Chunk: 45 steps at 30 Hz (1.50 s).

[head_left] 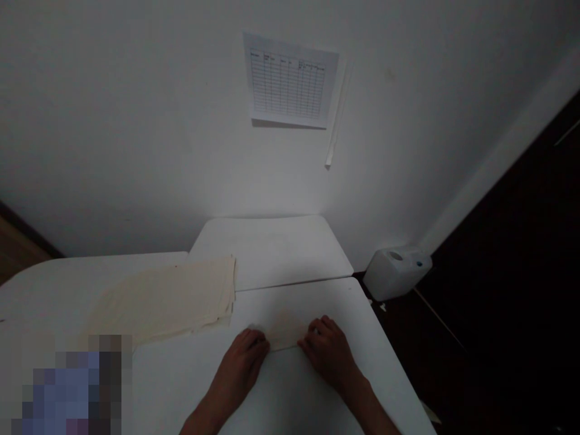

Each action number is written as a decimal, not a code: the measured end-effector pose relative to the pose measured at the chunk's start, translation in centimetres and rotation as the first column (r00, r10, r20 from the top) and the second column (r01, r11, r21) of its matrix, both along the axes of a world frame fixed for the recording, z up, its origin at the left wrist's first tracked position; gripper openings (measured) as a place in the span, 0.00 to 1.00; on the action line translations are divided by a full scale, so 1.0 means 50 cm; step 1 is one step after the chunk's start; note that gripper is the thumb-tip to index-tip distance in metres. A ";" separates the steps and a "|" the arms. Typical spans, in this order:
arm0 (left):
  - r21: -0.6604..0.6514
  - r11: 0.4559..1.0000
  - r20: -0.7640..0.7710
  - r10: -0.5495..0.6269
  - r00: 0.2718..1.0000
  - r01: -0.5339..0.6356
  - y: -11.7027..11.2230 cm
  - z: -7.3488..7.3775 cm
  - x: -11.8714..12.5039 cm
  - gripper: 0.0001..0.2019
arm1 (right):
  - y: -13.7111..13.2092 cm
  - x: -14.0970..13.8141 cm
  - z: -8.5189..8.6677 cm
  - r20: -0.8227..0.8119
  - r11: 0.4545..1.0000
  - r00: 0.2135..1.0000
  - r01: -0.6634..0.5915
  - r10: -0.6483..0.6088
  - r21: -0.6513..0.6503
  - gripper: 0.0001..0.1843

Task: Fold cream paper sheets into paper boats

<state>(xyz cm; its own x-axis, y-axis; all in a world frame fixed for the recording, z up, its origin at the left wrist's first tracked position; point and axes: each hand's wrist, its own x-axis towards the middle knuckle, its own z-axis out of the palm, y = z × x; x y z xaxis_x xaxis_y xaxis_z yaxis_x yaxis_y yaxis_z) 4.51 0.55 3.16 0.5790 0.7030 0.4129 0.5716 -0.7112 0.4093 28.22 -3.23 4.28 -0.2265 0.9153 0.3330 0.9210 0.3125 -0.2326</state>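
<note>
A small, thin pale sheet (285, 335) lies on the white table (290, 399) in front of me; I cannot tell whether it is paper or cloth. Its left edge is pinched in the closed fingers of my left hand (244, 357). On the opposite side, my right hand (330, 350) has its fingers curled closed on the right edge. The sheet is spread flat between the two hands, its corners partly covered by my fingertips. To the left lies a loose stack of larger cream sheets (172, 296) with uneven edges.
Another white tabletop (272, 248) adjoins at the back against the wall. A printed chart (290, 84) and a thin strip (338, 121) hang above. A white plastic jerrycan (396, 275) stands on the dark floor at right. A blurred-out patch (67, 393) covers the lower left.
</note>
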 end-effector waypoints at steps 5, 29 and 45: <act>-0.025 0.999 0.068 0.027 0.997 -0.025 0.006 -0.013 0.001 0.11 | 0.020 -0.045 -0.008 -0.040 0.987 0.990 -0.138 0.135 -0.078 0.04; -0.030 0.962 0.119 0.273 0.955 -0.271 0.019 -0.048 -0.015 0.08 | 0.043 -0.092 0.018 0.017 0.960 0.979 -0.198 0.205 -0.197 0.14; 0.173 0.975 -0.117 0.162 0.980 -0.141 -0.027 -0.067 -0.013 0.19 | 0.057 -0.117 -0.024 0.020 0.971 0.991 -0.124 0.130 -0.203 0.11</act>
<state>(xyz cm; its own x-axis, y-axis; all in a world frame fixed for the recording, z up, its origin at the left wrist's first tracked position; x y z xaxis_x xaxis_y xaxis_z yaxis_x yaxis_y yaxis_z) 3.85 -0.78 -0.18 0.5270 0.7162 0.4575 0.7185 -0.6630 0.2103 22.36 -0.36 3.10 -0.3530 0.9257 0.1355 0.8851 0.3774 -0.2723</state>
